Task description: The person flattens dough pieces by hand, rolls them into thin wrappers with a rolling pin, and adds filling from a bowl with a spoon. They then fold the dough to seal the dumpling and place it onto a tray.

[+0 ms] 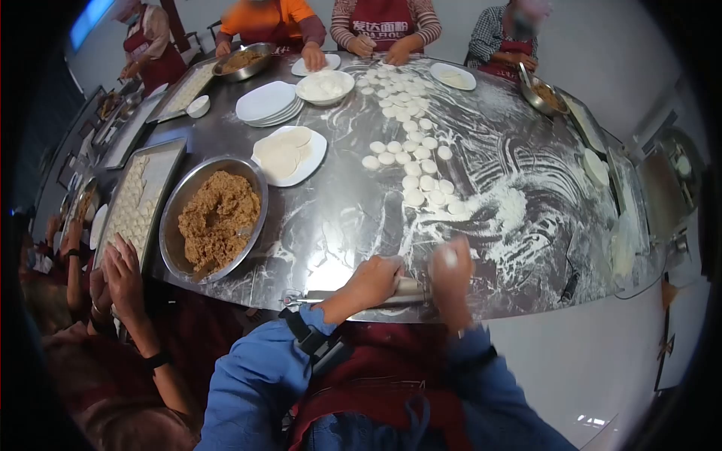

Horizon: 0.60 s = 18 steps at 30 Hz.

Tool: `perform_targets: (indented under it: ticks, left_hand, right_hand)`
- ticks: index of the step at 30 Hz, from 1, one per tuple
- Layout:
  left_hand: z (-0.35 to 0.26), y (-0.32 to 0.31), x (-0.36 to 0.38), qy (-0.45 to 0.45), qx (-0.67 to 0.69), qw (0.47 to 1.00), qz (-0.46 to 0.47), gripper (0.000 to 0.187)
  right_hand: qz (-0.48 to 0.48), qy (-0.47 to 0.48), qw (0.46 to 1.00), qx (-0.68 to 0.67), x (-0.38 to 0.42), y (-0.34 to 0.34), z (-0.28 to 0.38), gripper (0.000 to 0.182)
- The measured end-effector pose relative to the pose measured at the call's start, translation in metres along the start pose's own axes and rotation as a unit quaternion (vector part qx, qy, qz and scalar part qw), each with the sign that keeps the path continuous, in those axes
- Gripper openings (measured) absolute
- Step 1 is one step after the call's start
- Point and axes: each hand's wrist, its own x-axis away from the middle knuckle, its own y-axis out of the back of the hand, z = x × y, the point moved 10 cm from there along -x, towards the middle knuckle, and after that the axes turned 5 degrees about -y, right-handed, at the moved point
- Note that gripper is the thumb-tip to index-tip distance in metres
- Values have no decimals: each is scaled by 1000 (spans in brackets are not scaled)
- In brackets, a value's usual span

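Observation:
Near the table's front edge, my left hand is closed, its fingertips hidden under it. A pale rod-like object lies beside and partly beneath it; whether the hand grips it is unclear. To its right, my right hand is smeared by motion over the floured steel table, with a small white patch at its fingers. Beyond both hands lie several round white dough pieces, spread in a band toward the far side.
A steel bowl of brown filling stands at the left, beside a tray of small dough pieces. Flat dough sheets rest on a white plate. A co-worker's hands are at the left; other people stand across the table.

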Motion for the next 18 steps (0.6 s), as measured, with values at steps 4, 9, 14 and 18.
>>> perform_targets:
  ticks: [4,9,14,18]
  left_hand:
    - [7,6,-20,35,-23,995,-87,9]
    - [10,-7,-10,-18,-66,997,25,9]
    - [7,-2,-7,31,-16,999,-12,10]
    - [9,-3,-19,21,-19,998,-64,10]
  right_hand:
    - [-4,11,999,38,-32,-26,16,14]
    - [11,-60,997,-44,17,5,-24,17]
    - [21,-38,999,1,-17,-12,12,18]
    - [15,5,999,44,-35,-28,25,14]
